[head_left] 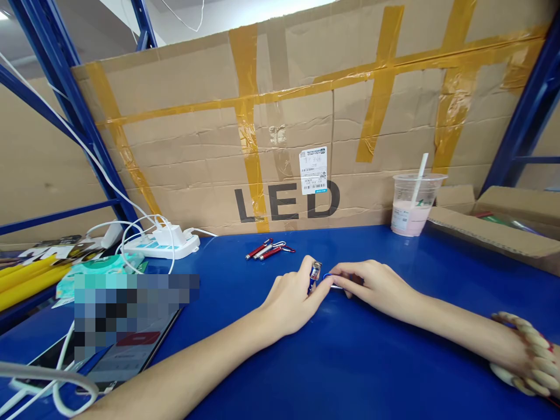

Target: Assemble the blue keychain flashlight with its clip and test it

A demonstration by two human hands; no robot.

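A blue table (245,315) is filling the lower part of the frame. Over it, right of and below centre, the left hand (291,300) and right hand (378,286) are nearly meeting. A small blue tube (315,272) is sitting between the left index finger and thumb, which are pinching it. Its long axis is standing steeply and leaning slightly right, the silver end pointing up; the left hand is hiding its lower end. A blue loop (326,275) is showing beside the right fingertips, but whether they are pinching it I cannot tell.
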